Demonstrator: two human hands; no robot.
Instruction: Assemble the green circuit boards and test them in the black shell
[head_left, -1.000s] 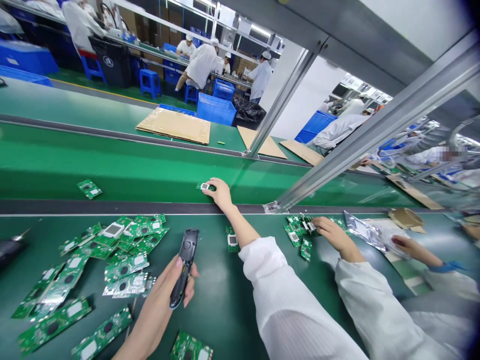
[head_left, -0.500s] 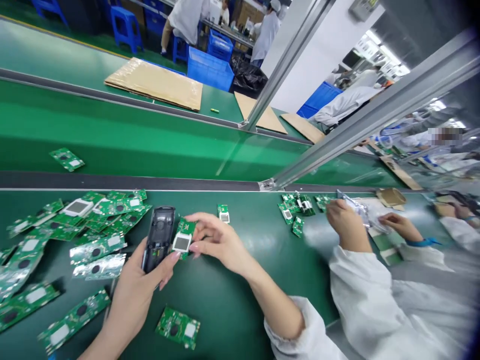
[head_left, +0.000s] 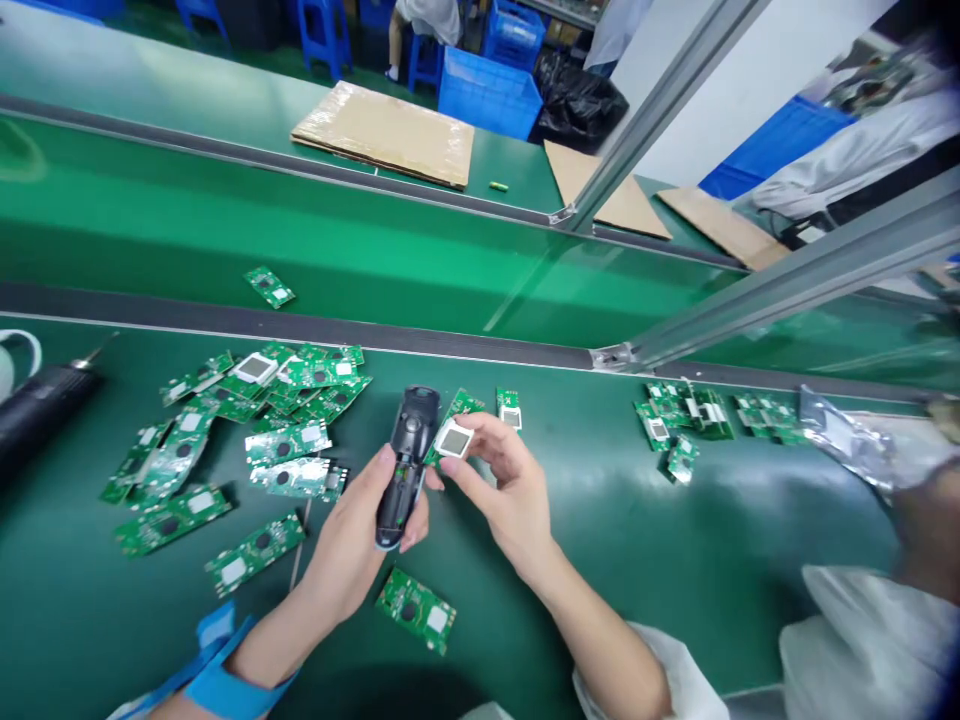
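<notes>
My left hand (head_left: 360, 530) is closed around a black plastic device housing (head_left: 410, 450), which stands nearly upright with its inner side towards me. Between the thumb and fingers of my right hand (head_left: 506, 480) is a small green circuit board (head_left: 454, 436) with a white-framed square display, just right of the housing. Whether the board touches the housing I cannot tell. Below my hands lies a loose circuit board (head_left: 417, 610). Another board with a white-framed part (head_left: 510, 410) rests just behind my right hand. A blue wrist strap (head_left: 232, 680) circles my left wrist.
A heap of green circuit boards (head_left: 300, 385) spreads over the left of the table. At the far left lies a black electric screwdriver (head_left: 49, 400). More boards (head_left: 686, 410) and a silver bag (head_left: 844, 440) are at right, near a co-worker's sleeve (head_left: 877, 640). A metal post (head_left: 660, 100) rises behind.
The view has swung left and down, so the screwdriver and my wrist strap now show. The housing is turned more upright in my left hand. My right hand still pinches the display board.
</notes>
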